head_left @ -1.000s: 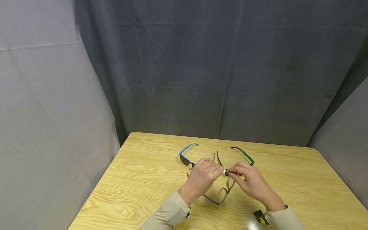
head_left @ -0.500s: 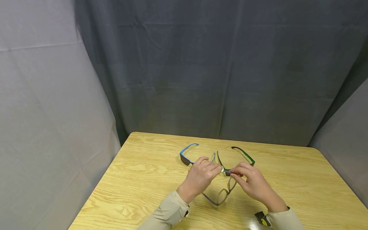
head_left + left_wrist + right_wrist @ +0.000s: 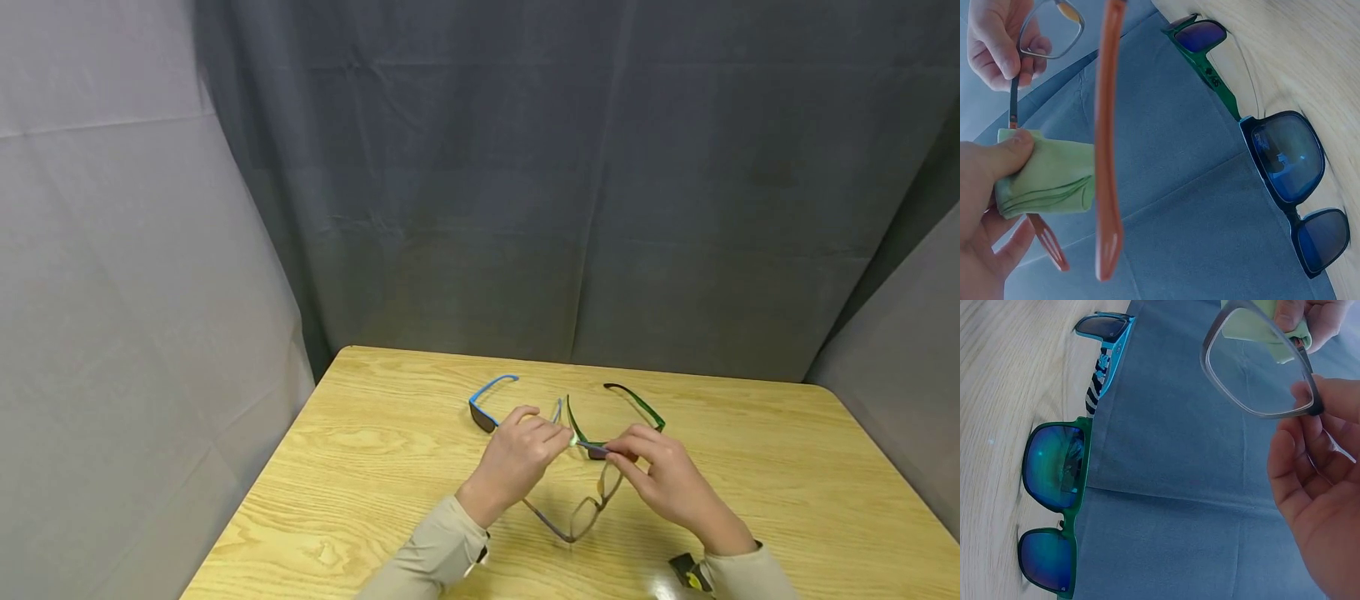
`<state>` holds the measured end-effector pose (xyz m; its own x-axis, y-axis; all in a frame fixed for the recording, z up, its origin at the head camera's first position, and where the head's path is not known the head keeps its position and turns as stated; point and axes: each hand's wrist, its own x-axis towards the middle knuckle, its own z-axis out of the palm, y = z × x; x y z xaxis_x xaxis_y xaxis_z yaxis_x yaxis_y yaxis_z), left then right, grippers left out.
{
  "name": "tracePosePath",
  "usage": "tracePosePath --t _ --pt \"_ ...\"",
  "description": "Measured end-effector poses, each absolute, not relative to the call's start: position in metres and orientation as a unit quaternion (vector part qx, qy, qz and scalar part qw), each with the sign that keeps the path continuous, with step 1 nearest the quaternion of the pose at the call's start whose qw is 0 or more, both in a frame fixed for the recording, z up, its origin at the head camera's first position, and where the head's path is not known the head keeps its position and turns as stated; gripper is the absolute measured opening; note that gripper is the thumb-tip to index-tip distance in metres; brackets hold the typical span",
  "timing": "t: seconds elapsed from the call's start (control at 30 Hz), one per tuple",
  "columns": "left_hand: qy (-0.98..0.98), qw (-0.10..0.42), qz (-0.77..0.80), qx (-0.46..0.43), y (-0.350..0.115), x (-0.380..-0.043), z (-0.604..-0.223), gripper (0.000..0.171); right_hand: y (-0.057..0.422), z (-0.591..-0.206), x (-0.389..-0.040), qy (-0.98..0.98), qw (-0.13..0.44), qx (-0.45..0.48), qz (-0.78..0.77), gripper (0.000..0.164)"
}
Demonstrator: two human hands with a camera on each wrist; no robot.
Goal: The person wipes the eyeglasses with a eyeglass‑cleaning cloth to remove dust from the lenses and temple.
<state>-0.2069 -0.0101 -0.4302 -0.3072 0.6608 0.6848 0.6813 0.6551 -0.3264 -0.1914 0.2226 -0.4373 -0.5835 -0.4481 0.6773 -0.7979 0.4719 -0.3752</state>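
A pair of eyeglasses point(image 3: 570, 540) with clear lenses, grey rims and orange temple tips is held above the table. My right hand point(image 3: 667, 479) pinches it at the hinge corner, thumb against fingers. In the left wrist view, my left hand point(image 3: 988, 200) holds a folded light green cloth point(image 3: 1054, 178) wrapped round one temple, whose orange tip point(image 3: 1052, 244) sticks out below. The other orange temple point(image 3: 1108, 137) crosses in front of the cloth. In the right wrist view, one clear lens point(image 3: 1254, 362) stands near my right fingers.
Beyond my hands, blue-framed sunglasses point(image 3: 482, 415) with dark lenses lie on the wooden table point(image 3: 337, 483), temples unfolded. Green sunglasses point(image 3: 648, 410) lie to their right. A small black and yellow item point(image 3: 686, 572) is beside my right cuff. A dark curtain point(image 3: 480, 208) hangs behind the table.
My left hand and the cloth have slid left along the temple, away from my right hand, so more of the dark temple shows. My right hand has shifted slightly right with the eyeglasses.
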Motion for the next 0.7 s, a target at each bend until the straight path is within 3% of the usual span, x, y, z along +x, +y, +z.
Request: tracePosePath --t 0.7 --pt "-0.813 0.415 -0.055 -0.404 -0.021 -0.212 -0.433 0.011 0.231 -0.437 -0.192 -0.828 0.231 0.369 0.354 0.028"
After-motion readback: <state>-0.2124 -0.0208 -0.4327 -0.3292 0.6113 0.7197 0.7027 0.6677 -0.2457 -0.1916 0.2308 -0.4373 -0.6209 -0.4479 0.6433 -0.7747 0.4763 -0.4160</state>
